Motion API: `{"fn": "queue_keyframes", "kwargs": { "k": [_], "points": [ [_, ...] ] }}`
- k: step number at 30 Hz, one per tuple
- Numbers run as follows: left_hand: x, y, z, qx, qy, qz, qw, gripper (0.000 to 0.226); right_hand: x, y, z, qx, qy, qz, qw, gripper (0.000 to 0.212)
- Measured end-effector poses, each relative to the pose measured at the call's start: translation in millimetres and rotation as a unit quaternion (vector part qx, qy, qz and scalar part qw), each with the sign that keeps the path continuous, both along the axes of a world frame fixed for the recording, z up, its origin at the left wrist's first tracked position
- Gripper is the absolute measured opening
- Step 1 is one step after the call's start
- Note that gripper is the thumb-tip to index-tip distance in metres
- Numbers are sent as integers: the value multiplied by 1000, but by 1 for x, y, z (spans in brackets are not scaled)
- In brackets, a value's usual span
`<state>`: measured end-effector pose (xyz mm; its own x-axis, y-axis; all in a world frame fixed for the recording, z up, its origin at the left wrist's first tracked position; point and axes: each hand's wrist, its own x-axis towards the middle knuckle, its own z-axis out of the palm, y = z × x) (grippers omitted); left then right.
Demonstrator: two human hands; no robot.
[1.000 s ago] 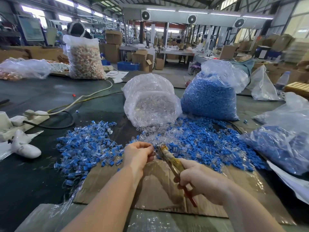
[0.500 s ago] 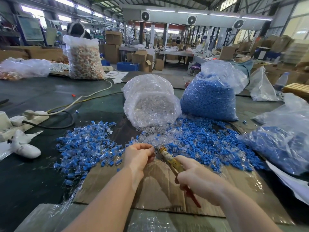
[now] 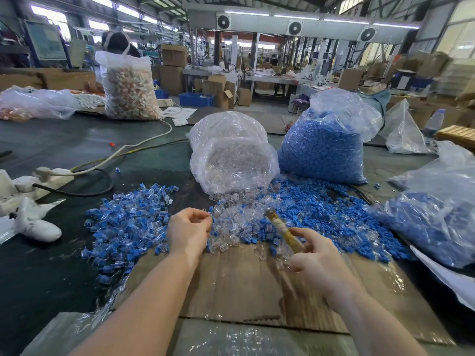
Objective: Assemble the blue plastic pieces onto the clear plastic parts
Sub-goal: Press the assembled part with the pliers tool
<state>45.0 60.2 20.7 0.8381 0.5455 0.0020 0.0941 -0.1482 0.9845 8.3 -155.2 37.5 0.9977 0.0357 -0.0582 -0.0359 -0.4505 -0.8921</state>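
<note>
My left hand (image 3: 189, 231) is curled over the near edge of the loose clear plastic parts (image 3: 231, 224), its fingertips pinched together; what they hold is too small to tell. My right hand (image 3: 317, 255) grips a yellow-wrapped tool (image 3: 281, 228) whose tip points up and away over the clear parts. Loose blue pieces (image 3: 321, 209) spread to the right of the clear ones. A pile of assembled blue-and-clear pieces (image 3: 128, 222) lies to the left of my left hand.
A cardboard sheet (image 3: 244, 283) lies under my wrists. Behind stand a bag of clear parts (image 3: 231, 155) and a bag of blue pieces (image 3: 323, 147); another blue-filled bag (image 3: 437, 214) sits right. A power strip with cables (image 3: 51, 173) and a white object (image 3: 36, 222) lie left.
My right hand has moved right with the tool, away from my left hand. The tool's tip no longer meets my left fingers. My left hand stays near the clear parts.
</note>
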Motion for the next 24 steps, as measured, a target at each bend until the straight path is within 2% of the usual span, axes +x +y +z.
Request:
{"fn": "queue_keyframes", "kwargs": {
  "k": [3, 5, 7, 11, 15, 19, 24],
  "points": [
    [0, 25, -4, 230, -1, 42, 972, 11, 16, -24, -12, -104, -53, -78, 990, 47],
    [-1, 42, -10, 303, 3, 53, 952, 16, 24, -41, -17, -177, -57, -133, 973, 50],
    [0, 55, -16, 339, 22, 49, 939, 20, 30, -55, -20, -221, -47, -161, 961, 50],
    [-1, 60, -23, 380, 47, 23, 924, 25, 35, -73, -25, -254, -9, -184, 949, 49],
    [-5, 38, -25, 410, -4, 3, 912, 25, 37, -81, -31, -305, 1, -187, 934, 50],
    [-12, -4, -25, 372, -80, -64, 922, 17, 38, -79, -32, -363, 13, -176, 915, 53],
    [-21, -54, -32, 321, -83, -194, 923, 18, 38, -75, -29, -404, 29, -151, 902, 64]
  ]
}}
